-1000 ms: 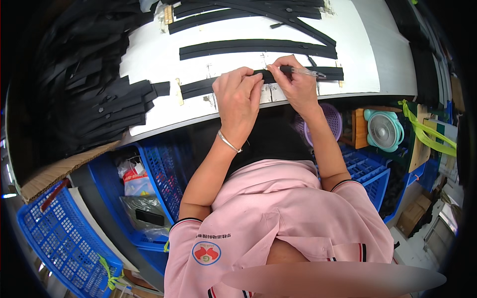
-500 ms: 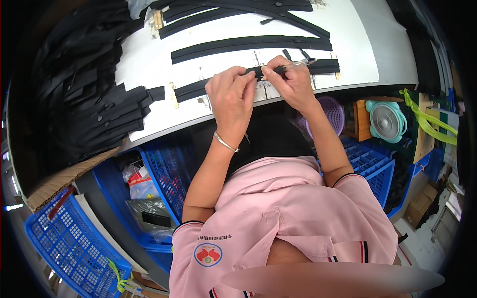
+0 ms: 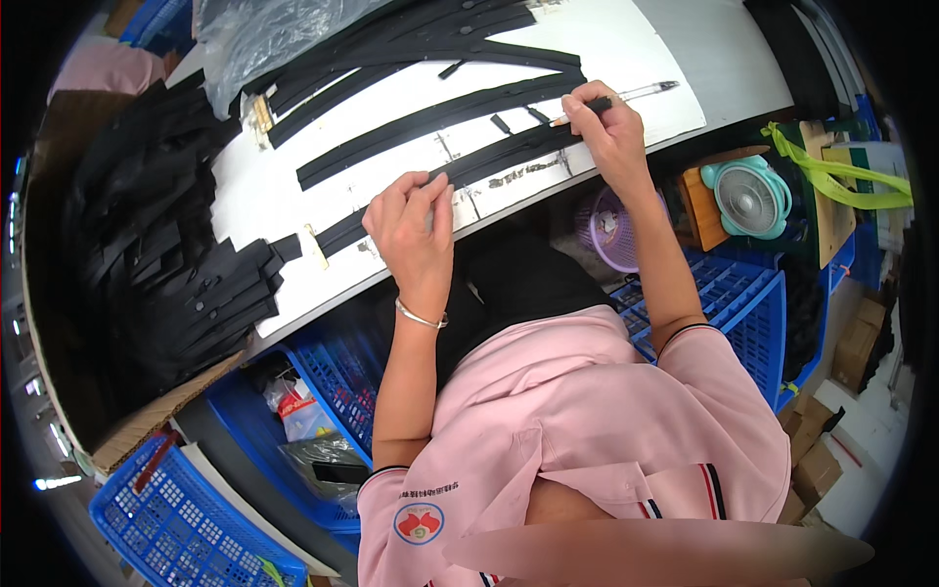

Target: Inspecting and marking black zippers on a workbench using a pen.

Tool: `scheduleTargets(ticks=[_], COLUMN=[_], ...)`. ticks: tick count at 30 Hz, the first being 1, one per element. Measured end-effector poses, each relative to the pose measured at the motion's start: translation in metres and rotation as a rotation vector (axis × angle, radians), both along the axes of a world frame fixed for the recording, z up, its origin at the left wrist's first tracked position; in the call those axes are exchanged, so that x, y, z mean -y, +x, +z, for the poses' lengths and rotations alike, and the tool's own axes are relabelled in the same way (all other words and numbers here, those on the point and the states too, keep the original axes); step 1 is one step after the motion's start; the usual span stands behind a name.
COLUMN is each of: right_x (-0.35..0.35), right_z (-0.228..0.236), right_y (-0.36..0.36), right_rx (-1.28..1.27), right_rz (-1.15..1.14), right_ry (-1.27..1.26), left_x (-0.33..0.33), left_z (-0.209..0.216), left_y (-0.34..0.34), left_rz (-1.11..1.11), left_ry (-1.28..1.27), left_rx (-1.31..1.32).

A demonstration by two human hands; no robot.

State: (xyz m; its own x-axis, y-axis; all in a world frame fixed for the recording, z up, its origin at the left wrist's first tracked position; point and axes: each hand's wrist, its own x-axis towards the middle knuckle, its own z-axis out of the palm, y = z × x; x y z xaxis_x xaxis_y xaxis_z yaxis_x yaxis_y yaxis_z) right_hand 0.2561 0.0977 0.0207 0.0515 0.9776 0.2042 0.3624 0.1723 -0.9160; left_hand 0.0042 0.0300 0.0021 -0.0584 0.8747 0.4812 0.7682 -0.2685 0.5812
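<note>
On the left I am seeing a heap of black strips (image 3: 147,205), which no hand is touching. Along the near side of the white board (image 3: 626,39), on the tabletop (image 3: 738,59), the strip (image 3: 504,152) being worked is lying slantwise, rising to the right; beyond it another strip (image 3: 421,124) is resting alone, with more crossing further back. I am judging the work to be midway: this strip is not yet done with, but I am not able to tell which others are finished, nor am I making out any fresh mark. The left hand (image 3: 409,230) is reaching up and bending its bunched fingertips down onto the strip; whether they are pinching it or only pressing, I am not able to tell. Further right, past two small tabs (image 3: 501,124), the right hand (image 3: 606,132) is pinching a pen (image 3: 641,92) at the strip's right end, its forearm angling up and inward, the pen's clear end pointing outward.
</note>
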Motion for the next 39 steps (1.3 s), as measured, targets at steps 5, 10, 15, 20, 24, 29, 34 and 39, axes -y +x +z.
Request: scheduleTargets(ticks=[5,10,15,20,24,29,34,39], right_x=[-0.004,-0.004,-0.004,-0.003,-0.004,-0.006,-0.009,-0.007], right_z=[-0.012,-0.011,-0.007,-0.014,-0.016,-0.017,-0.027,-0.026], right_y=[0.012,0.013,0.003,0.01,0.008,0.006,0.007,0.004], right_rx=[-0.151,-0.19,-0.124,-0.082,-0.034,0.031,0.108,0.187], right_rz=[0.045,0.055,0.052,0.014,0.023,0.042,0.049,0.038], right_ry=[0.037,-0.009,-0.012,0.021,0.033,0.083,0.173,0.205], left_x=[-0.004,-0.04,-0.103,-0.079,-0.056,-0.055,-0.055,-0.055], left_z=[0.008,0.03,0.013,0.028,0.015,0.004,0.001,-0.002], left_y=[0.002,0.022,0.026,0.056,0.081,0.086,0.088,0.088], left_rz=[-0.02,-0.194,-0.275,-0.324,-0.388,-0.332,-0.33,-0.335], left_ry=[-0.03,-0.066,-0.039,-0.057,-0.041,-0.008,0.016,0.035], left_rx=[-0.063,-0.013,-0.109,0.058,0.08,0.054,0.063,0.096])
